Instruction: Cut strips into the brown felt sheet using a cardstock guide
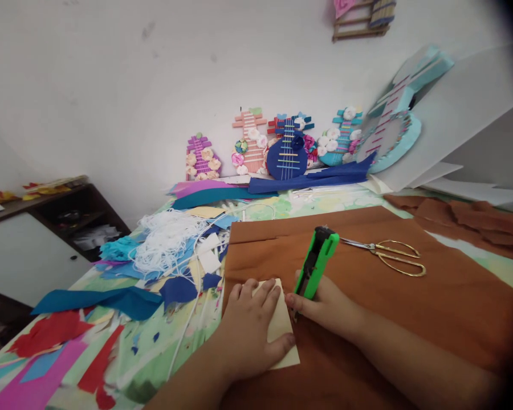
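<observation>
Head view: my left hand (250,330) lies flat, fingers spread, on a cream paper template (281,324). My right hand (325,307) is closed around a green utility knife (316,265) on brown felt fabric (410,307).

White wall (111,85), dark wooden shelf unit (68,219) at left, wooden rack (359,25) hanging high

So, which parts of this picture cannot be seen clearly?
All in the head view:
- Front end of the green tool: hidden behind the right hand.
- Most of the cream card: covered by the left hand.
- Shelf contents at far left: too dark and small.
- Wooden rack on the wall: cut off by the top edge.
- Right edge: lost in the dark lens border.
</observation>
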Demonstrator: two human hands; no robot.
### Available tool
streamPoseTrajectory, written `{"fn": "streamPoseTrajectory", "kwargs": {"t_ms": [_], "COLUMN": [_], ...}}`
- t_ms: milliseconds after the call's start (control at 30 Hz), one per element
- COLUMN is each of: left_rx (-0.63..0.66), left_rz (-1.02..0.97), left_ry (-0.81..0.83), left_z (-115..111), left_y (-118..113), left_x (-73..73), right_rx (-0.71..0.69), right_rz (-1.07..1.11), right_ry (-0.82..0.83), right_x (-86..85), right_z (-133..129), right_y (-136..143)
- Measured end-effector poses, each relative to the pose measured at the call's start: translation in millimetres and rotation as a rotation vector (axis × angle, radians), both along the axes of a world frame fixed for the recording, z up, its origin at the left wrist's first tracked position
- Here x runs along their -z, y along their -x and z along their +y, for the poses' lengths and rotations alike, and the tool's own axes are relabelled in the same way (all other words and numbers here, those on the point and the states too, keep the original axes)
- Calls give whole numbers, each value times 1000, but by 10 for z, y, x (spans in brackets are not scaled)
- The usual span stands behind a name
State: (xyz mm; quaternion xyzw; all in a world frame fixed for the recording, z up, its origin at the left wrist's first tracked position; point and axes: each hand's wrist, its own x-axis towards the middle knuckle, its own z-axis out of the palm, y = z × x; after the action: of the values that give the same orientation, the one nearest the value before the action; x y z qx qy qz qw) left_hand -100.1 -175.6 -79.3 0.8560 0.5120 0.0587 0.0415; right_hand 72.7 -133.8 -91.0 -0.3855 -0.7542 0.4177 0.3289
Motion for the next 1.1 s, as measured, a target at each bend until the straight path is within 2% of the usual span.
{"fn": "streamPoseTrajectory", "kwargs": {"t_ms": [167, 300, 467, 567, 700, 800, 1000, 1100], "left_rx": [-2, 1, -8, -8, 0, -1, -1, -5], "left_rz": [-10, -8, 4, 10, 16, 15, 10, 13], "left_ry": [-6, 1, 12, 2, -18, -22, -18, -13], "left_z": [1, -1, -2, 1, 12, 14, 4, 10], "left_y": [10, 14, 20, 22, 16, 10, 4, 5], "left_x": [14, 12, 17, 21, 29, 34, 10, 8], "right_rx": [2, 1, -24, 6, -10, -54, -6, 4], "right_rz": [-169, -207, -94, 6, 54, -1, -176, -191], "right_ry": [-124, -126, 5, 84, 78, 61, -101, -71], "right_x": [-49, -97, -84, -37, -23, -68, -88, -70], "right_z": [-59, -81, -45, -6, 12, -18, -89, -80], "right_y": [41, 62, 37, -1, -25, -2, 44, 42]}}
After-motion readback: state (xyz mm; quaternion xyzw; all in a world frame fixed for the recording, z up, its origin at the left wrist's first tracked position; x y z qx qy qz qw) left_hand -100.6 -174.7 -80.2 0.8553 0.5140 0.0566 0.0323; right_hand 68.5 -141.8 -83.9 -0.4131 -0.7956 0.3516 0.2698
